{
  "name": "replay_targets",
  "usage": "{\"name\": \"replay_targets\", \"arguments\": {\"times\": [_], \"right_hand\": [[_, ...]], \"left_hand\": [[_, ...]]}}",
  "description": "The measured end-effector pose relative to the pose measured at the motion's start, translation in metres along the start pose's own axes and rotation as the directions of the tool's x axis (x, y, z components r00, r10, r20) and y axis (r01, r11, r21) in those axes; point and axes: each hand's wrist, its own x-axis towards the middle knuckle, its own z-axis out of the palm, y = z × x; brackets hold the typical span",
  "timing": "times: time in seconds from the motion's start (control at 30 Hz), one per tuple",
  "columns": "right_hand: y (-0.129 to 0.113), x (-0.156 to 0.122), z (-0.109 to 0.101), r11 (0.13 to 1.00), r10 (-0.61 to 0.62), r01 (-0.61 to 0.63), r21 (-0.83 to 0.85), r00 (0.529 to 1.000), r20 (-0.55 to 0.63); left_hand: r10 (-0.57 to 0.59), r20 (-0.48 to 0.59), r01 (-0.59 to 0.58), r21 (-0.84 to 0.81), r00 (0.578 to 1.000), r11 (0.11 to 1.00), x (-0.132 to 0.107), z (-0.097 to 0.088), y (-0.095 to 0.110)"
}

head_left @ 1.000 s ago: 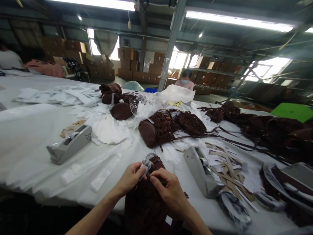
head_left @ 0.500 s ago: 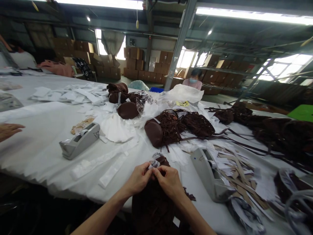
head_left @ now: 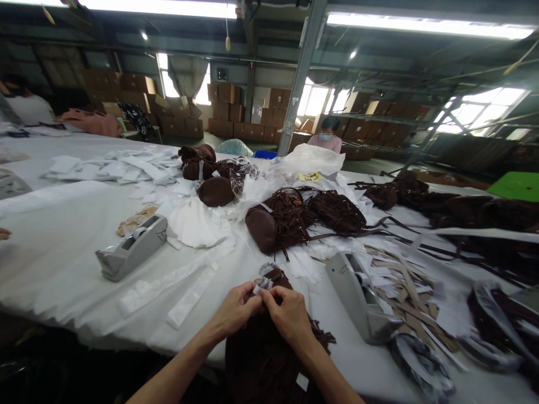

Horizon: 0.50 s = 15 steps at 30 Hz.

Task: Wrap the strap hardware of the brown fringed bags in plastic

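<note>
A dark brown fringed bag (head_left: 261, 350) lies at the near edge of the white table (head_left: 63, 247), hanging partly over it. My left hand (head_left: 233, 310) and my right hand (head_left: 288, 315) meet at the bag's top. Both pinch a small white wrapped piece (head_left: 263, 283) on the bag's hardware, thumbs and fingers pressed together. A grey tape dispenser (head_left: 357, 297) stands just right of my right hand. A second grey tape dispenser (head_left: 132, 248) sits further off to the left of my left hand.
More brown fringed bags (head_left: 295, 216) and brown bags partly in clear plastic (head_left: 213, 174) lie mid-table, with white paper sheets (head_left: 126, 165), white foam strips (head_left: 185, 294) and cardboard strips (head_left: 404, 280). A person (head_left: 324, 137) sits across the table. Another person's fingertips (head_left: 4, 233) show at the left edge.
My hands have stayed pinched at the bag's top, with the fingers shifting slightly on the white piece. The other person's hand at the left has pulled back almost out of view.
</note>
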Motion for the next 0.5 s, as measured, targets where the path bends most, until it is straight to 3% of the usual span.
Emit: {"name": "replay_targets", "arguments": {"times": [0.23, 0.5], "right_hand": [[0.004, 0.002, -0.005, 0.982, -0.029, -0.002, 0.188, 0.986, 0.167], [0.002, -0.007, -0.01, 0.955, -0.02, -0.011, 0.297, 0.995, 0.101]], "left_hand": [[-0.039, -0.118, 0.03, -0.078, 0.992, 0.996, 0.005, 0.001, -0.011], [-0.071, -0.111, 0.053, -0.161, 0.991, 0.985, 0.002, 0.008, -0.01]]}}
